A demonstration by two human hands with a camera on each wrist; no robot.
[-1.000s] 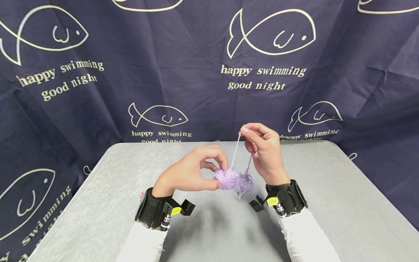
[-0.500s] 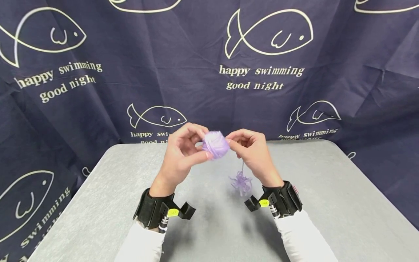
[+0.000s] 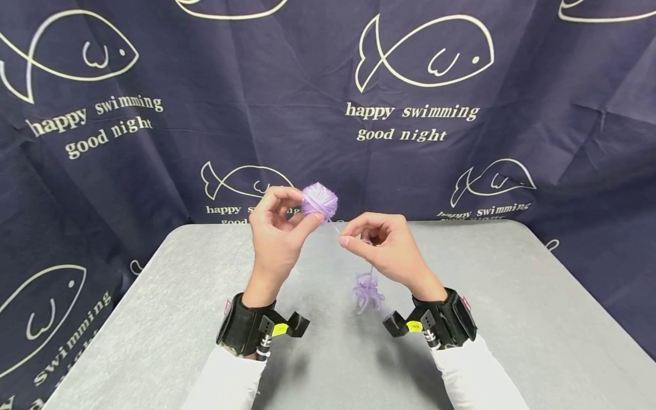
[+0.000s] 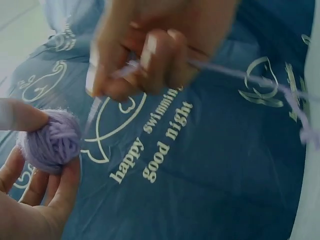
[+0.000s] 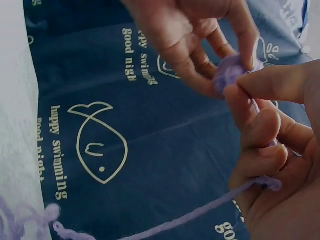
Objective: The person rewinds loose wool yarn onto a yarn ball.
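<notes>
My left hand (image 3: 277, 233) holds a small ball of lilac yarn (image 3: 320, 201) between thumb and fingers, raised above the table. Wound strands show on the ball's side in the left wrist view. To its right and slightly lower, my right hand (image 3: 392, 245) pinches the yarn strand (image 5: 200, 214) between thumb and forefinger, and the strand also runs through its curled fingers. A short taut length joins those fingertips to the ball. Below the right hand hangs a loose, curly tangle of the same yarn (image 3: 368, 293).
A grey table (image 3: 169, 296) with rounded far corners lies under both hands. Behind it hangs a dark blue cloth (image 3: 318, 131) printed with white fish and lettering. Black wrist bands (image 3: 247, 324) with small camera mounts sit on both wrists.
The yarn ball has risen and moved left with my left hand. My right hand went from high above the ball, down past its right side, to slightly below it, still pinching the strand.
</notes>
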